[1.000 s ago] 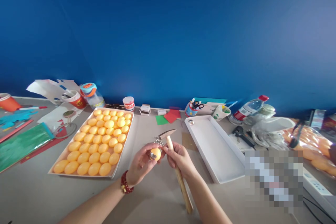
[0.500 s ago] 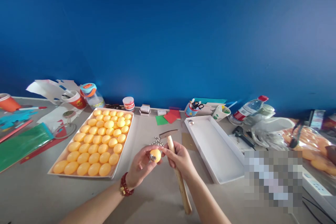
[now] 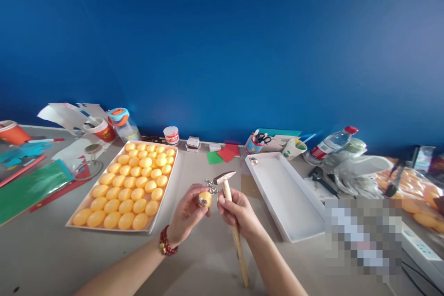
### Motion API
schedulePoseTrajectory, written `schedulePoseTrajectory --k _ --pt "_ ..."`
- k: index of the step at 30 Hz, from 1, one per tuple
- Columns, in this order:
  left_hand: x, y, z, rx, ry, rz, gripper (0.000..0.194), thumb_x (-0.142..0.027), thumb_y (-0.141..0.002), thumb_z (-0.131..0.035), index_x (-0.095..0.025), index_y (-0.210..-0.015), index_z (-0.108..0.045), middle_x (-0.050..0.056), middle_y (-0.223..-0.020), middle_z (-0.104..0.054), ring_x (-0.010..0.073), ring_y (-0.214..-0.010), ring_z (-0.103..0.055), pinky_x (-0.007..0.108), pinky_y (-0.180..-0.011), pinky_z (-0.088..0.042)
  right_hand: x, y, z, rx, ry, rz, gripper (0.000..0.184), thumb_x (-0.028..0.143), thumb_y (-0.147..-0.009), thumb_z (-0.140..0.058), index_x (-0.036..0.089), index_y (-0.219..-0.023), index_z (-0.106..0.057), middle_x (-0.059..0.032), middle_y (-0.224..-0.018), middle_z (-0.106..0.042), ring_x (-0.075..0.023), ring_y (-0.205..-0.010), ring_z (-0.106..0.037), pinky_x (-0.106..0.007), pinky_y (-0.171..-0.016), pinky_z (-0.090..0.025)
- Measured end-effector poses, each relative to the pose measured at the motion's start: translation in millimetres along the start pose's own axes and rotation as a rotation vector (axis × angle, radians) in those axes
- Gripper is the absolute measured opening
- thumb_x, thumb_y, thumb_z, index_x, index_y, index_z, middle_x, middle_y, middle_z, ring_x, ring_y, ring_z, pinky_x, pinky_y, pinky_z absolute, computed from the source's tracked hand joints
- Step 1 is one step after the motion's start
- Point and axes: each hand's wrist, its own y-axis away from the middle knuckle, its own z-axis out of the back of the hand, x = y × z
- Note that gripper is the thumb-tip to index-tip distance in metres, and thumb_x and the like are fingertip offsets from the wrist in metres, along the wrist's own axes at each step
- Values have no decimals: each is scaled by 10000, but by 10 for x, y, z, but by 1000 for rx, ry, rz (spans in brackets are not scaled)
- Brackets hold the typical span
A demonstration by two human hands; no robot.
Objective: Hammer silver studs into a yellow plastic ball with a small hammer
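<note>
My left hand (image 3: 189,215) is closed round a small orange ball (image 3: 205,199) that has a shiny metal piece stuck on its left side. My right hand (image 3: 238,210) grips the wooden handle of a small hammer (image 3: 231,215), whose metal head (image 3: 224,177) points left just above and right of the ball. A small heap of metal bits (image 3: 210,185) lies on the table behind the ball. A red bead bracelet (image 3: 166,246) sits on my left wrist.
A white tray (image 3: 165,199) filled with several orange balls lies to the left. A white tray (image 3: 294,226) holding one metal piece (image 3: 253,161) lies to the right. Cups, a water bottle (image 3: 329,142), coloured paper and a bag of orange balls (image 3: 416,194) line the back and right.
The hammer has turned more upright and its head has drawn slightly apart from the ball. Both hands stay at the same spot.
</note>
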Motion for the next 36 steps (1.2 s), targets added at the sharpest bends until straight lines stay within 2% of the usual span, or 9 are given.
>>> schedulePoseTrajectory --k 5,8,12,22,36 --pt "31 7 9 10 60 71 339 -272 -859 -650 -218 -1186 -582 73 -1095 -531 152 -833 -587 287 -695 -568 -25 14 -62 71 -62 -5 275 349 -816 -726 150 -726 -558 32 -576 -575 4 -329 -286 -161 -337 -178" --pt "37 15 5 18 67 94 355 -258 -862 -652 -216 -1203 -560 86 -1118 -561 184 -911 -589 311 -747 -560 -59 3 -89 79 -87 -9 277 345 -817 -725 151 -719 -553 41 -556 -552 1 -332 -272 -163 -333 -159" --pt "14 4 -20 26 48 81 342 -228 -871 -641 -197 -1200 -552 102 -1137 -575 192 -921 -590 329 -766 -548 -94 -12 -97 71 -114 1 272 331 -815 -727 160 -717 -539 62 -520 -515 -5 -328 -259 -165 -331 -164" --pt "28 -1 -15 19 53 70 326 -217 -864 -653 -208 -1174 -553 80 -1092 -597 171 -867 -604 320 -752 -535 -89 -12 -91 48 -67 7 262 337 -815 -725 157 -736 -552 50 -545 -547 -5 -323 -297 -166 -333 -179" --pt "60 -2 -9 4 72 66 335 -216 -848 -671 -207 -1166 -563 64 -1046 -610 153 -833 -609 295 -732 -530 -45 3 -134 -49 26 -22 291 377 -776 -744 166 -776 -543 38 -549 -584 -23 -335 -354 -161 -340 -219"
